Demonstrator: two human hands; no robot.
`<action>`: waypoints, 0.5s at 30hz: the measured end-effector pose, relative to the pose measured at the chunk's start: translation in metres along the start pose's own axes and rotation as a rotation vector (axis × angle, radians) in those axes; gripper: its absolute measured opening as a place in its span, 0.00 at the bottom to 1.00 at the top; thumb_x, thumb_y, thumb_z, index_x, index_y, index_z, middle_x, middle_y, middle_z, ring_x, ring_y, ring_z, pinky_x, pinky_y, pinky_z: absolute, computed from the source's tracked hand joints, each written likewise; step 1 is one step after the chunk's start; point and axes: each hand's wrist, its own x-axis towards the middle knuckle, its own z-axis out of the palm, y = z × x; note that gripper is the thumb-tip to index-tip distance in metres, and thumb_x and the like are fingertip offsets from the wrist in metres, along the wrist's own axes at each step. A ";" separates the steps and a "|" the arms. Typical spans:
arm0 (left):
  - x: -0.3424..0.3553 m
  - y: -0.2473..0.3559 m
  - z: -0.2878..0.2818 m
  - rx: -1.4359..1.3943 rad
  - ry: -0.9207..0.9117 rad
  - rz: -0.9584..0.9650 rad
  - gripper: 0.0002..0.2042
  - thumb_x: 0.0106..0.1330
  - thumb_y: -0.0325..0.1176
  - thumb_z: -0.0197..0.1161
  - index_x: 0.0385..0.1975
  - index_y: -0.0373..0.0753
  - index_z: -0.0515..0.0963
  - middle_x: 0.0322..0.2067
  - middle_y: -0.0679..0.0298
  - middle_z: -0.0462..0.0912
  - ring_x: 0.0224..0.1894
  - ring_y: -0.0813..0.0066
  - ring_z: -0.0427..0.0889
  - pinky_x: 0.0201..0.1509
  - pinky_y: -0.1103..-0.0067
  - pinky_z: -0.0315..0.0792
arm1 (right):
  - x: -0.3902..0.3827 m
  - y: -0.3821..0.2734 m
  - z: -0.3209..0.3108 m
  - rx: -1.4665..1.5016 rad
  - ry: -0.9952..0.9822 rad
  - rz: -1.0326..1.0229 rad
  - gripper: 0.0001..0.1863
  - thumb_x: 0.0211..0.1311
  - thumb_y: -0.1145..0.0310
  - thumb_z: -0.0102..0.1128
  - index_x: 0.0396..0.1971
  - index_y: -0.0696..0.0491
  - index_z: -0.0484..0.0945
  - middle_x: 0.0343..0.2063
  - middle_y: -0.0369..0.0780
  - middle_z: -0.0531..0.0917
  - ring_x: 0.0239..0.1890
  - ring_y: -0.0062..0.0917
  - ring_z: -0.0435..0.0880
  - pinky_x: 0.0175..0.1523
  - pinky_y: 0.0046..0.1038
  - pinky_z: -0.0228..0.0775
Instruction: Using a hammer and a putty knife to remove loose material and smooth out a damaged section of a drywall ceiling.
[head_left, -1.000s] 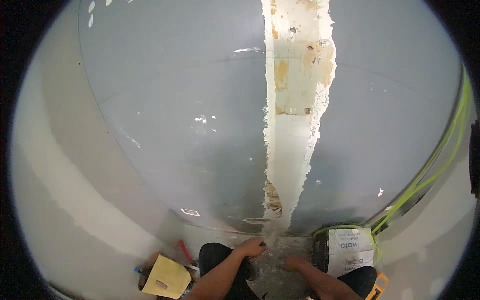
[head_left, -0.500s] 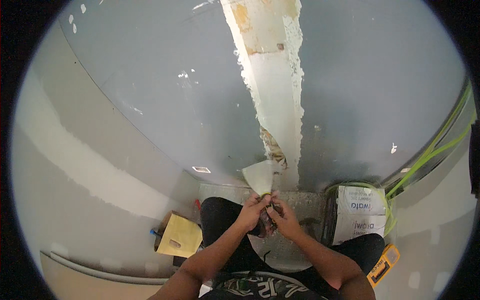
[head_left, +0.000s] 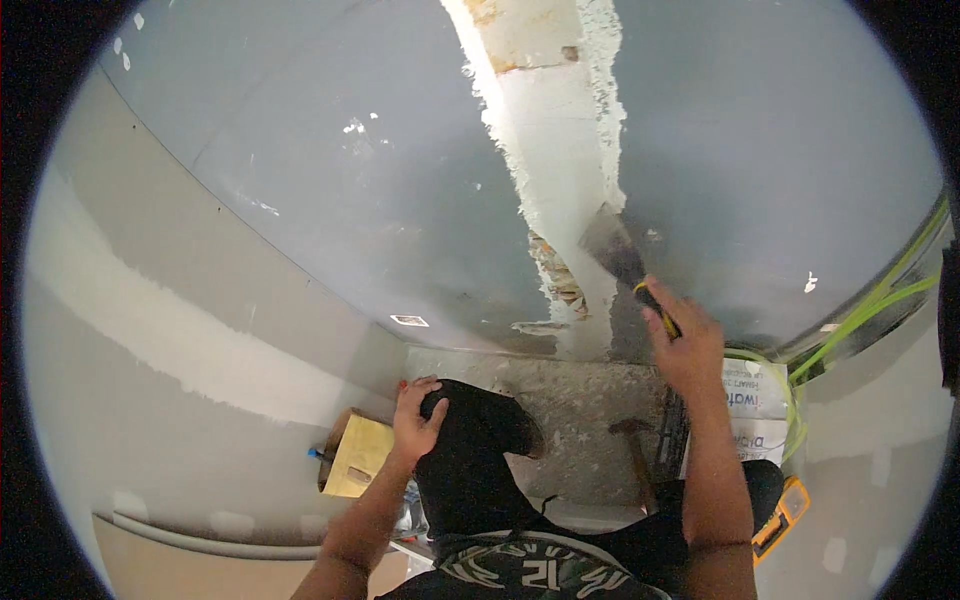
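Observation:
My right hand (head_left: 690, 340) is closed round the black and yellow handle of a putty knife (head_left: 615, 250). Its broad blade points up and left, against or just in front of the right edge of a ragged pale strip (head_left: 565, 130) in the blue-grey wall. I cannot tell whether the blade touches. Lower on that strip, a gap (head_left: 557, 275) shows rough brownish material. My left hand (head_left: 415, 415) rests on my left knee, fingers spread, holding nothing.
A hammer (head_left: 637, 455) lies on the debris-strewn floor (head_left: 580, 400). To the right are a white box (head_left: 755, 390), green hose (head_left: 870, 310) and a yellow-orange object (head_left: 785, 515). At left stands an open yellow box (head_left: 362, 450) near the side wall, where a grey pipe (head_left: 220, 548) runs.
Both hands were together on the putty knife between my knees. My left hand has let go and moved to the knee; my right has carried the knife up and right to the wall.

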 end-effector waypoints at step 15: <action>-0.003 -0.022 0.003 -0.129 0.084 -0.031 0.14 0.56 0.28 0.70 0.44 0.38 0.81 0.50 0.52 0.82 0.55 0.52 0.78 0.62 0.63 0.68 | 0.035 -0.018 0.051 -0.063 0.022 -0.152 0.22 0.62 0.61 0.64 0.57 0.33 0.79 0.29 0.44 0.82 0.26 0.41 0.83 0.32 0.40 0.77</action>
